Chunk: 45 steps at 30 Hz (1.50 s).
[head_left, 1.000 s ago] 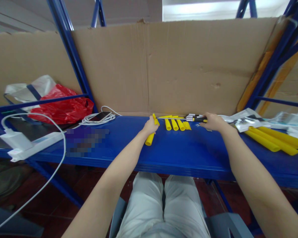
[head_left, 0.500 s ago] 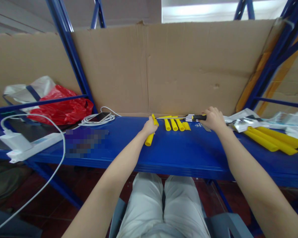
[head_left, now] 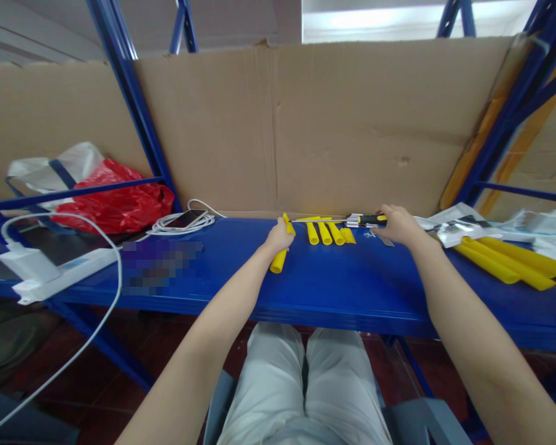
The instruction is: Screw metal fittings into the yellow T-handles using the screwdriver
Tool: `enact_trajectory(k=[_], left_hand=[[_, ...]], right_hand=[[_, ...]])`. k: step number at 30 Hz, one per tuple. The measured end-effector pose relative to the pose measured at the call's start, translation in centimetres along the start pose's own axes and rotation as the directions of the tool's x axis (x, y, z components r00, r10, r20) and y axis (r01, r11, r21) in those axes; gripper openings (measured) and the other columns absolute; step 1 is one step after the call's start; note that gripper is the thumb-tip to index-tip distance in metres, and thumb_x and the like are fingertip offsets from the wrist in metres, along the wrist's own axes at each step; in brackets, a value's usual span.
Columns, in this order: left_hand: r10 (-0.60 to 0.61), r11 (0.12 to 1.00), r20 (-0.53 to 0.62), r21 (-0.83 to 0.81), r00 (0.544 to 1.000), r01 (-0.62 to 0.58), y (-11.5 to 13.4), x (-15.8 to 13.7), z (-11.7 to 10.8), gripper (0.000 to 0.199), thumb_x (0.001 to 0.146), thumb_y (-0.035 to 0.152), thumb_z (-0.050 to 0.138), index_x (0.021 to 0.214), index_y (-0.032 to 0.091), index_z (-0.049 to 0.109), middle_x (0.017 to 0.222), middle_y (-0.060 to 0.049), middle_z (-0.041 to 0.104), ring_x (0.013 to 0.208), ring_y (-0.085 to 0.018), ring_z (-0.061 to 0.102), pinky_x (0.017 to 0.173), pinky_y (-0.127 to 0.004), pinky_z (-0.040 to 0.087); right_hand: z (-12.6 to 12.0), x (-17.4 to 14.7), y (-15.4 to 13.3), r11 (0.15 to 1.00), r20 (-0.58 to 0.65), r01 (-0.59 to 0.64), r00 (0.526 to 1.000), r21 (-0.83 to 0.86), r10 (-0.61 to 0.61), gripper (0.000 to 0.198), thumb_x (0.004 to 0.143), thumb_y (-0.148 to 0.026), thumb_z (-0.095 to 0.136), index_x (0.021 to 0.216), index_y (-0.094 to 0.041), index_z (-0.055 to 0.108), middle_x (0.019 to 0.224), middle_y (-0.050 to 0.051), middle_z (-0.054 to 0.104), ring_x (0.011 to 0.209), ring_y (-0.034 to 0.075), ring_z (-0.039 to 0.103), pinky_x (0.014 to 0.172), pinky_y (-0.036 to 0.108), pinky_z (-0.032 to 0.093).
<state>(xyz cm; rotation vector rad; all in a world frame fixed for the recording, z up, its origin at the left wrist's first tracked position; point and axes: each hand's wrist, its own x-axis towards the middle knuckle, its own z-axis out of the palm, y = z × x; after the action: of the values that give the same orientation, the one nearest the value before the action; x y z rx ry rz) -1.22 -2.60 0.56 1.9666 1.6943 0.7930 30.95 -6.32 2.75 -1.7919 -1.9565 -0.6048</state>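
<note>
My left hand [head_left: 278, 236] is closed around a yellow tube [head_left: 279, 262] that slants on the blue tabletop [head_left: 241, 247]. In my right hand [head_left: 398, 224] is a screwdriver [head_left: 372, 219] with a black and yellow handle, its long thin shaft pointing left. The shaft's tip reaches the tube beside my left fingers; whether it sits in a screw is too small to tell. Behind and below the shaft, several shorter yellow tubes [head_left: 325, 234] lie side by side, with a flattened yellow piece [head_left: 347, 235] at their right end.
Longer yellow tubes [head_left: 505, 262] and clear plastic bags [head_left: 463, 227] lie at the right. Small metal bits [head_left: 369, 234] are near my right hand. To the left are a coiled white cable [head_left: 180, 230], a power strip [head_left: 69, 275] and a red bag [head_left: 118, 194]. Cardboard [head_left: 333, 130] stands behind.
My right hand has turned and dropped slightly on the screwdriver handle, showing more of its yellow. My left hand and the tube look unmoved.
</note>
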Motion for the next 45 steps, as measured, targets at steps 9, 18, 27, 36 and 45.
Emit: enact_trajectory(k=[9,18,27,36,45], left_hand=[[0.001,1.0,0.005,0.027,1.0,-0.001,0.3,-0.3,-0.1,0.03,0.093,0.014,0.053,0.119,0.018,0.038,0.118,-0.018,0.071,0.072,-0.023,0.075,0.059,-0.029,0.056],[0.004,1.0,-0.006,0.018,1.0,-0.004,0.3,-0.4,-0.1,0.031,0.092,0.013,0.054,0.119,0.018,0.039,0.118,-0.019,0.071,0.073,-0.025,0.076,0.059,-0.03,0.056],[-0.007,1.0,-0.013,0.024,1.0,0.007,0.1,-0.1,-0.1,0.031,0.092,0.013,0.054,0.12,0.018,0.039,0.122,-0.018,0.07,0.073,-0.023,0.076,0.059,-0.03,0.056],[-0.009,0.999,-0.015,0.042,1.0,0.01,0.0,0.1,0.0,0.033,0.091,0.013,0.055,0.12,0.018,0.039,0.119,-0.018,0.071,0.075,-0.023,0.076,0.064,-0.03,0.057],[0.013,0.998,-0.015,0.061,1.0,-0.012,0.0,0.1,0.0,0.031,0.092,0.014,0.054,0.12,0.017,0.04,0.121,-0.019,0.07,0.078,-0.025,0.076,0.068,-0.032,0.058]], right_hand=[[-0.1,0.0,0.5,1.0,-0.057,0.011,0.998,-0.012,-0.011,0.04,0.073,-0.025,0.057,0.111,-0.015,0.065,0.106,0.017,0.063,0.103,0.034,0.057,0.088,0.043,0.047],[-0.9,-0.5,-0.9,0.988,-0.06,-0.122,0.991,-0.094,0.117,0.03,0.08,-0.036,0.059,0.103,-0.019,0.066,0.104,0.017,0.065,0.089,0.032,0.063,0.071,0.039,0.047],[-0.4,-0.2,-0.2,0.999,0.002,-0.03,1.0,0.014,0.03,0.035,0.078,-0.036,0.058,0.109,-0.021,0.064,0.097,0.013,0.07,0.091,0.031,0.064,0.074,0.038,0.047],[-0.8,-0.5,-0.5,0.995,-0.009,-0.03,1.0,-0.091,0.029,0.032,0.079,-0.035,0.056,0.104,-0.021,0.071,0.107,0.016,0.064,0.105,0.035,0.058,0.084,0.044,0.043],[-0.9,-0.3,-0.8,0.983,0.108,-0.141,0.982,-0.119,0.154,0.035,0.077,-0.041,0.063,0.106,-0.022,0.066,0.088,0.011,0.071,0.083,0.03,0.065,0.068,0.036,0.044]])
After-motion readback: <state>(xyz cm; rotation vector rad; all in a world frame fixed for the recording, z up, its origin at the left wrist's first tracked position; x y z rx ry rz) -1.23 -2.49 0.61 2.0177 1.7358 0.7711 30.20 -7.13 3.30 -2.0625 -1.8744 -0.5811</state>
